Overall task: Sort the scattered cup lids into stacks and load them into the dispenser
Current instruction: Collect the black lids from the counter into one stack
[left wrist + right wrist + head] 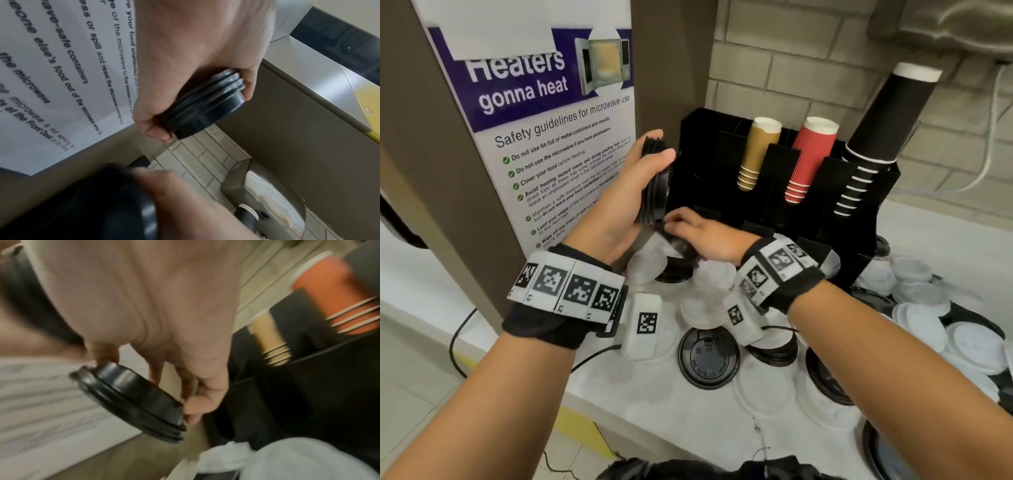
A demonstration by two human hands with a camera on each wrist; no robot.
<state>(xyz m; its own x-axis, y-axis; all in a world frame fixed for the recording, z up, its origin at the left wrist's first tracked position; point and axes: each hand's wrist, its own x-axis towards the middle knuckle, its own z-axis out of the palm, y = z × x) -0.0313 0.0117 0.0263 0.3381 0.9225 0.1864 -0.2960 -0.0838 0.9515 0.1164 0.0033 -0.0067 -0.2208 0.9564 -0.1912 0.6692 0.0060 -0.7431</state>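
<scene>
Lids everywhere: left hand (619, 192) has its grip clamped on a stack of black lids (655, 181), held on edge just beside the black dispenser (722, 164). Right hand (702, 236) below it pinches a black lid (131, 400) by the rim. More black and white lids (709, 358) lie scattered on the white surface (688, 428); cup stacks (811, 157) sit in the dispenser.
</scene>
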